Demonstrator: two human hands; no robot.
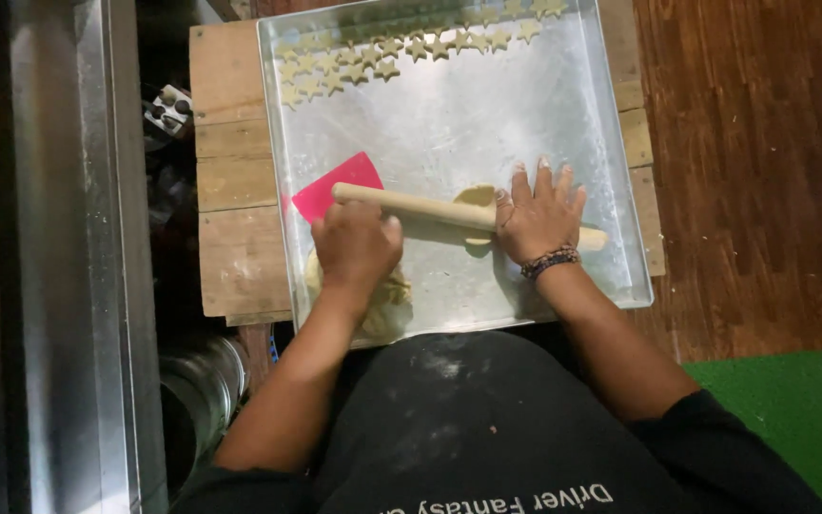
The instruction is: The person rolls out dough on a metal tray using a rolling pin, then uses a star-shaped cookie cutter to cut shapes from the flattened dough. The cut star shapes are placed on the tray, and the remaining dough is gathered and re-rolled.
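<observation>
Both hands are being pressed on a wooden rolling pin (pixel 430 207): the left hand (pixel 356 243) is curled over it near one end, and the right hand (pixel 537 217) is laid flat, fingers spread. The pin is being held across a small piece of dough (pixel 475 197) on a metal tray (pixel 449 124), beside a pink scraper (pixel 335 185), with star-shaped cutouts (pixel 382 52) lined up along the far edge.
</observation>
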